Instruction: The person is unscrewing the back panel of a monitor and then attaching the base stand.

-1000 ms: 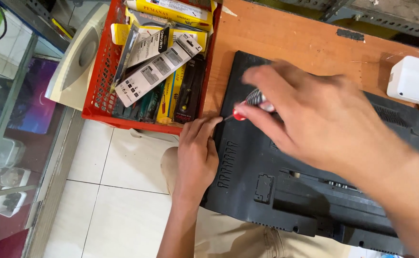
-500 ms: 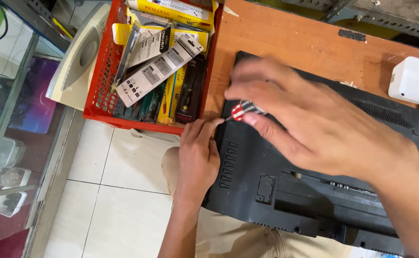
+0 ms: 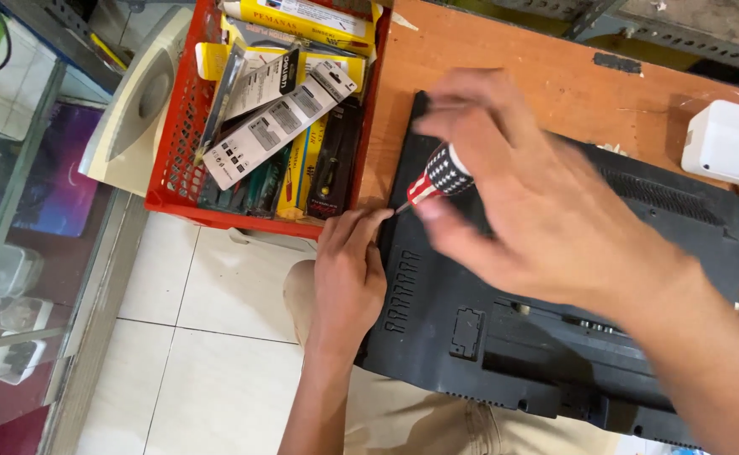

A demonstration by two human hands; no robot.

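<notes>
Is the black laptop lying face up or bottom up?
Bottom up: the black laptop shows vent slots and a latch panel, no keyboard, on the wooden table.

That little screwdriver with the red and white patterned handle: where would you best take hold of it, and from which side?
Probably by the fat patterned handle of the screwdriver, coming from above and the right, as the right hand does. Its thin tip slants down-left towards the corner of the black device, where the left hand rests, so that end is crowded.
</notes>
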